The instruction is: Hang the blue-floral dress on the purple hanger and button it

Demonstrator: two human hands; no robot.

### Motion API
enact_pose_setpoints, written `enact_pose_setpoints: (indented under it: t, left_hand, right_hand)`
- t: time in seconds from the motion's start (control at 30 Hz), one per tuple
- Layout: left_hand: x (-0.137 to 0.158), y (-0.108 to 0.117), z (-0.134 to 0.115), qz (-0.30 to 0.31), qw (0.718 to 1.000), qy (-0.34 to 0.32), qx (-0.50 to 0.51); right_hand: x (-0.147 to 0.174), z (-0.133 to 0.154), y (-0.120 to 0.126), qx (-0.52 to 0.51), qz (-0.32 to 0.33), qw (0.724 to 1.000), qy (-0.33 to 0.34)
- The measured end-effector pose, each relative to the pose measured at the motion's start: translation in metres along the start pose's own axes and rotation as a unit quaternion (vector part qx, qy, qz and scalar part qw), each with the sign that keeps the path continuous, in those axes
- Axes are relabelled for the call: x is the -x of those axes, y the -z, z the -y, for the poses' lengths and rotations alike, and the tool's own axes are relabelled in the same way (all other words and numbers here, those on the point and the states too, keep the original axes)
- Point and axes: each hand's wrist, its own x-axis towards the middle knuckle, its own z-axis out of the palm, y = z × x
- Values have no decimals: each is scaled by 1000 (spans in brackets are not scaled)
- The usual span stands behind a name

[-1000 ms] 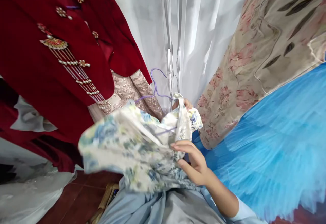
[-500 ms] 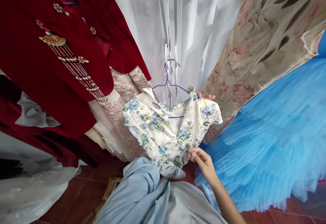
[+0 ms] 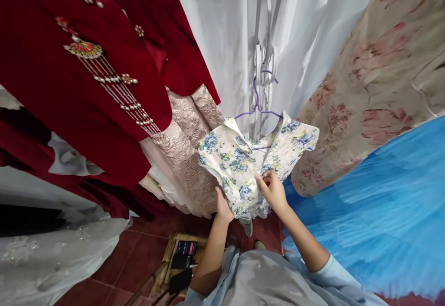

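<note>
A short-sleeved floral blouse [image 3: 225,157], cream with blue, green and yellow flowers, hangs open-necked on a purple hanger [image 3: 256,106]. My right hand [image 3: 273,191] is closed at the middle of its front, thumb and fingers pinching the fabric below the neckline. At the lower left side of the blouse is my left hand [image 3: 225,207], its thumb pointing up beside the edge. The other fingers of that hand are hidden behind the cloth. The hanger hooks onto a white metal chain-like fitting [image 3: 266,60].
A red jacket [image 3: 114,97] with beaded ornaments and a pink textured garment [image 3: 189,153] hang left. On the right are a beige floral garment [image 3: 375,83] and blue tulle [image 3: 365,208]. White curtain [image 3: 222,32] hangs behind. A wooden stool [image 3: 170,245] below holds a phone [image 3: 186,248] and dark items.
My left hand has gone from behind the blouse's right-side shoulder to its lower left side. My right hand has risen from the waist to the front. The view has shifted.
</note>
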Motion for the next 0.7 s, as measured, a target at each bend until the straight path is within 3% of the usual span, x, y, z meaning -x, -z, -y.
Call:
enact_pose_setpoints:
  t: [0.1, 0.3, 0.37, 0.47, 0.53, 0.63, 0.7]
  left_hand:
    - [0, 10, 14, -27, 999, 24, 40]
    - [-12, 22, 15, -74, 996, -19, -52]
    - [-15, 30, 13, -145, 979, -94, -104]
    - [-16, 40, 14, -268, 902, -264, -212]
    - [-16, 38, 17, -206, 880, -324, -281]
    - [-23, 23, 22, -6, 872, -358, -334]
    - [-30, 10, 23, 37, 853, -391, -343]
  right_hand:
    - [-7, 4, -7, -8, 8, 1000, 1]
    - [-3, 5, -17, -62, 22, 998, -18]
    - [4, 5, -22, -102, 35, 994, -35]
    - [15, 7, -30, -153, 47, 986, -54]
    - [21, 8, -34, -170, 51, 983, -55]
    - [25, 11, -33, -141, 35, 988, -45]
    - [26, 12, -29, -92, 21, 995, -33]
